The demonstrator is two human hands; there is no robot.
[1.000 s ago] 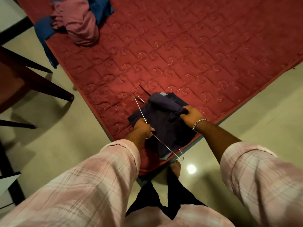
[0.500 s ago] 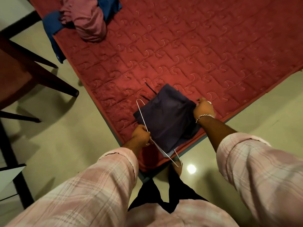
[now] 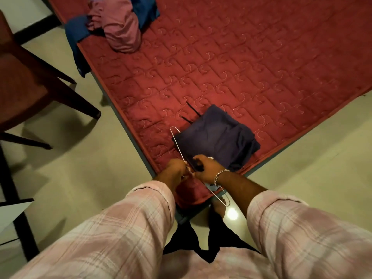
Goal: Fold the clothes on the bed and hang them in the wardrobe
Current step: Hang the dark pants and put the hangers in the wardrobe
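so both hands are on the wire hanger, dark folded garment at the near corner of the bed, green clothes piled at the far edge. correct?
One thing is off: the pile at the far edge is pink and blue, not green, as the head view shows. The rest holds: left hand and right hand meet on the wire hanger, beside the dark folded garment on the bed.

Single head-worn view, aimed steeply down at the bed corner

The bed [image 3: 251, 63] is seen from above and close by, its near corner placed just below mid-frame and its far side cut off at the top; the wearer's sleeves are caught nearest the lens, and floor [image 3: 96, 168] is shown left and right of the bed.
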